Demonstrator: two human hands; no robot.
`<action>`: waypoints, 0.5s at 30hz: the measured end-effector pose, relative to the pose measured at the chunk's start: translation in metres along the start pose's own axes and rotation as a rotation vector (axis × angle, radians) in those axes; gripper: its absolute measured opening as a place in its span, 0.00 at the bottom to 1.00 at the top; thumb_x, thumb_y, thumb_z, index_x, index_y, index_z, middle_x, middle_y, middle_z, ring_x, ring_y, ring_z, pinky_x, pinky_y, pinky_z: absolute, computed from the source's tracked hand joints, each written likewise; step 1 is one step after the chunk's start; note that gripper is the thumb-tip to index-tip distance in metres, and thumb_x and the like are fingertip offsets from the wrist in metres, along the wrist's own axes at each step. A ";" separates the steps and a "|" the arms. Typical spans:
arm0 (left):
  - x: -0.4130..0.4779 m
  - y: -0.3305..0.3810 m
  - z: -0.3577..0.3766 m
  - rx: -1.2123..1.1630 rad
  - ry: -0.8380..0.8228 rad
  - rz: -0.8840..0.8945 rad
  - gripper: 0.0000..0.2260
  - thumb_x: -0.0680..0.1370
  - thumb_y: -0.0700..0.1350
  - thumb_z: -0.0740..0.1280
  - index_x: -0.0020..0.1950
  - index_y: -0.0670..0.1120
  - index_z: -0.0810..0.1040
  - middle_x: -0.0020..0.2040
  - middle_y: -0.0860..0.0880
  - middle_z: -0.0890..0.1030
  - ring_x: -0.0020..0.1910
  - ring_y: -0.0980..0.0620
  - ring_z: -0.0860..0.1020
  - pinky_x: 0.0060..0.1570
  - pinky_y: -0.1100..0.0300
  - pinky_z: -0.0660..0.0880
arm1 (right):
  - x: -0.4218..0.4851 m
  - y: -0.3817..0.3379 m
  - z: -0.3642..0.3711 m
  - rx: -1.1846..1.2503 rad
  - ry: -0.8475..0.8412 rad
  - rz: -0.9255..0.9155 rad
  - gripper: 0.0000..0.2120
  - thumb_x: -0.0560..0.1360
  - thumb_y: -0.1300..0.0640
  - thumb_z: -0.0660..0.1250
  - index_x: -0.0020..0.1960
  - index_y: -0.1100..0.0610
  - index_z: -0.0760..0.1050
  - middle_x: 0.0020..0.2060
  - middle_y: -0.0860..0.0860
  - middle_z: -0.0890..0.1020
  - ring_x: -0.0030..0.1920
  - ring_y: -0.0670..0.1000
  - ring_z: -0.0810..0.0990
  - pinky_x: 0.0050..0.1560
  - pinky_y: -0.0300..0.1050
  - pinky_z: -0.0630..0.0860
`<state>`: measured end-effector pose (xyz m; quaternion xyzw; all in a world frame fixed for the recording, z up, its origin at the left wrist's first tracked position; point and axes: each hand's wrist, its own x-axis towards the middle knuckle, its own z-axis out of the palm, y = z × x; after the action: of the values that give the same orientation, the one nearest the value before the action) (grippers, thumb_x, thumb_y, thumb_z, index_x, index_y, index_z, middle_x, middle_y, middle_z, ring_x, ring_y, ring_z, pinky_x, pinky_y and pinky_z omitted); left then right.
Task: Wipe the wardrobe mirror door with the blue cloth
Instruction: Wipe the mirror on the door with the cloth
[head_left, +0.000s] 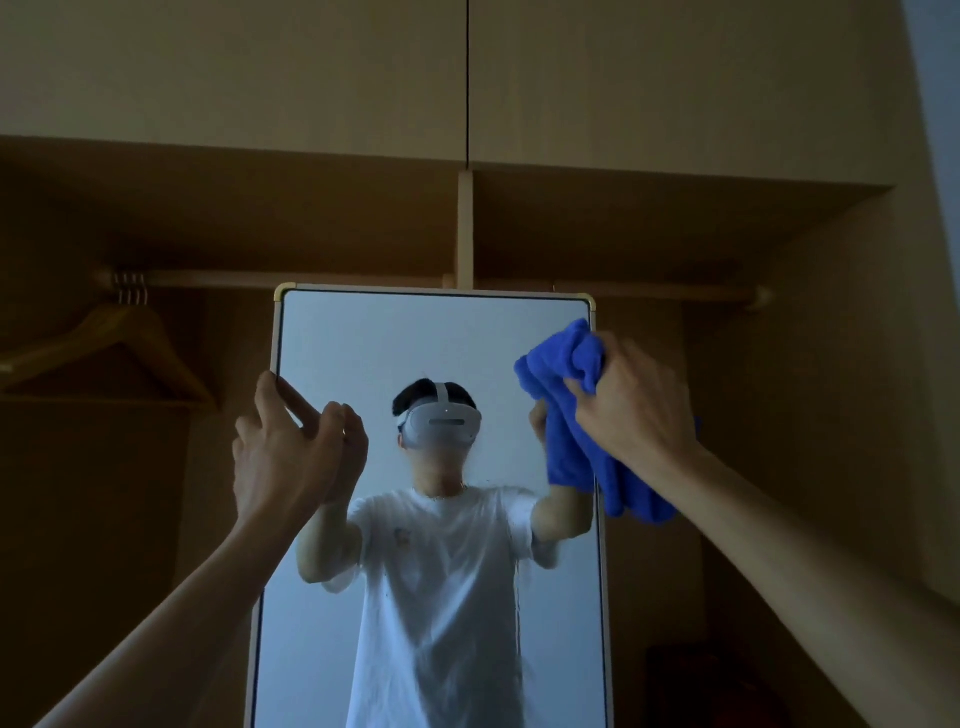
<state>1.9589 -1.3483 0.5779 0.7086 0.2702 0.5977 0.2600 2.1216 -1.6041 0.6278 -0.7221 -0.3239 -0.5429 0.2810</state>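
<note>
A tall mirror door (363, 343) with a thin white frame and gold corner caps stands upright in front of me. My left hand (283, 447) grips its left edge, thumb on the frame and fingers curled over the glass. My right hand (631, 410) is closed on a bunched blue cloth (563, 364), pressed against the glass near the upper right corner. Part of the cloth hangs down past the mirror's right edge. The glass reflects a person in a white T-shirt, and faint streaks show on its lower part.
Behind the mirror is an open wooden wardrobe with a hanging rail (311, 279) and a central divider (465, 228). Wooden hangers (111, 343) hang at the left. Closed upper cabinet doors (234, 73) sit above. A dark object (691, 680) lies low on the right.
</note>
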 end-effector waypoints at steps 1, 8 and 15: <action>0.001 -0.001 -0.001 -0.003 -0.004 0.004 0.35 0.82 0.59 0.63 0.83 0.52 0.50 0.78 0.38 0.63 0.74 0.32 0.67 0.66 0.32 0.71 | 0.008 0.000 -0.002 0.014 0.022 0.043 0.12 0.78 0.47 0.68 0.55 0.55 0.74 0.42 0.50 0.79 0.35 0.49 0.77 0.34 0.44 0.75; 0.018 -0.012 -0.003 -0.038 -0.042 0.042 0.36 0.81 0.61 0.63 0.83 0.54 0.48 0.79 0.39 0.62 0.75 0.33 0.66 0.67 0.32 0.70 | 0.038 0.001 -0.009 0.018 0.124 0.249 0.18 0.79 0.45 0.66 0.59 0.59 0.73 0.48 0.56 0.80 0.41 0.54 0.78 0.40 0.46 0.70; 0.031 -0.012 0.001 -0.112 -0.030 0.113 0.35 0.81 0.62 0.62 0.83 0.54 0.50 0.80 0.43 0.63 0.74 0.36 0.69 0.66 0.36 0.70 | 0.034 -0.015 0.000 -0.046 0.157 0.248 0.20 0.80 0.46 0.64 0.62 0.61 0.71 0.51 0.58 0.79 0.45 0.58 0.82 0.40 0.47 0.74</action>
<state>1.9635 -1.3179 0.5915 0.7159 0.1922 0.6149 0.2690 2.1166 -1.5893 0.6612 -0.7182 -0.1965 -0.5660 0.3537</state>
